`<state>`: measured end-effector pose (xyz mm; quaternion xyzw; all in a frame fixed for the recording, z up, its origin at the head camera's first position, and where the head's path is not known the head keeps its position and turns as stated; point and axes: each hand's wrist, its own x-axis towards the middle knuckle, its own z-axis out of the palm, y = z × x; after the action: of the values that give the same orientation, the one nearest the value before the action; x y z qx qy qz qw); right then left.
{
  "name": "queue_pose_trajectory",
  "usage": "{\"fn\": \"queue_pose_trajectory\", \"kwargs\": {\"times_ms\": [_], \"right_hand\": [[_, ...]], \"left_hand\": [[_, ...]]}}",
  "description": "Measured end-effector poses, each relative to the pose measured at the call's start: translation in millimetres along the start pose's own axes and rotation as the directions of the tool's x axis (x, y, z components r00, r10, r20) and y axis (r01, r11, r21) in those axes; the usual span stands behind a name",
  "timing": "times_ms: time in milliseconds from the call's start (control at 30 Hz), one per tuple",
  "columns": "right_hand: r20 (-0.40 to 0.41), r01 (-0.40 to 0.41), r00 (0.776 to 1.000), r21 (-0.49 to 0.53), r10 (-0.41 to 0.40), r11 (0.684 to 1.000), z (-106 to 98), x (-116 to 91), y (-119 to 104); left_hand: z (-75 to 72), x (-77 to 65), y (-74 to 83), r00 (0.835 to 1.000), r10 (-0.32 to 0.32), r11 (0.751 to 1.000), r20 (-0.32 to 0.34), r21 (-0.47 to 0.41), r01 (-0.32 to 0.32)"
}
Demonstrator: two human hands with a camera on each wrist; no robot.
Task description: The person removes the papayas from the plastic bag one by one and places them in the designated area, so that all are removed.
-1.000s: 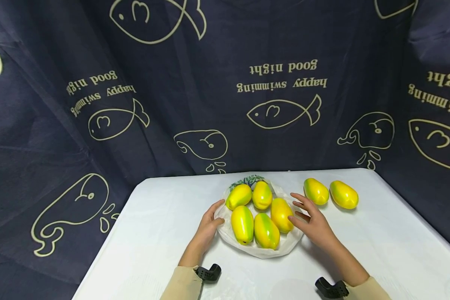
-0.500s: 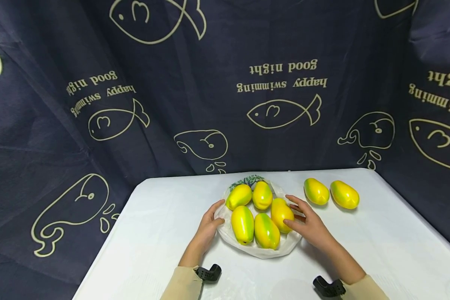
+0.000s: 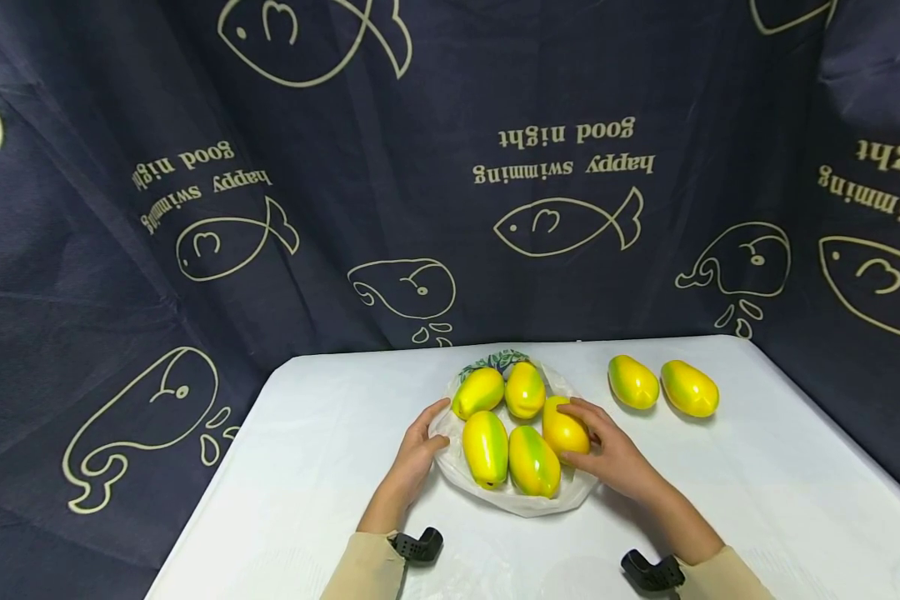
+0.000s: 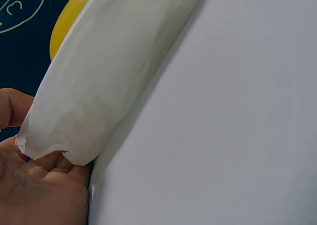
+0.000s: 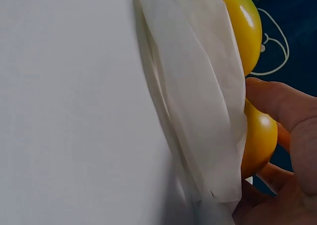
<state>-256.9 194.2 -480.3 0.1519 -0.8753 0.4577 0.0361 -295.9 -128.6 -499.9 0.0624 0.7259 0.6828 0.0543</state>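
Note:
A white plastic bag point(image 3: 510, 502) with a green leafy print at its far side sits opened out on the table, with several yellow-green mangoes point(image 3: 485, 448) lying in it. My left hand point(image 3: 415, 454) holds the bag's left rim; in the left wrist view the plastic point(image 4: 89, 101) runs between thumb and fingers. At the right side of the bag, my right hand point(image 3: 617, 457) curls its thumb and fingers round the rightmost mango point(image 3: 562, 431). The right wrist view shows this mango point(image 5: 260, 138) between thumb and fingers, above the bag's rim, its lower part hidden by the plastic.
Two more mangoes lie side by side at the back right: a nearer-to-bag mango point(image 3: 633, 382) and an outer mango point(image 3: 690, 389). A white cloth covers the table point(image 3: 330, 433). Behind it hangs a dark blue curtain point(image 3: 435, 175) with fish and whale drawings.
My right hand has moved left, from loosely spread beside the rightmost mango to closing its fingers round it. The left hand stays at the bag's rim.

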Motion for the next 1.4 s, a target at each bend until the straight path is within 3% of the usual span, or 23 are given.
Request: {"fn": "queue_pose_trajectory", "kwargs": {"times_ms": [533, 1033, 1400], "right_hand": [[-0.015, -0.009, 1.0, -0.05, 0.008, 0.999, 4.7, 1.1, 1.4], [-0.069, 0.05, 0.996, -0.094, -0.057, 0.994, 8.5, 0.2, 4.5], [-0.099, 0.019, 0.995, -0.056, -0.025, 0.998, 6.6, 2.0, 1.1]], "left_hand": [[-0.1, 0.0, -2.0, 1.0, 0.015, 1.0, 0.015, -0.012, -0.015], [0.8, 0.6, -2.7, 1.0, 0.011, 1.0, 0.011, -0.011, -0.011], [0.2, 0.9, -2.9, 1.0, 0.014, 1.0, 0.006, 0.003, -0.014]]}}
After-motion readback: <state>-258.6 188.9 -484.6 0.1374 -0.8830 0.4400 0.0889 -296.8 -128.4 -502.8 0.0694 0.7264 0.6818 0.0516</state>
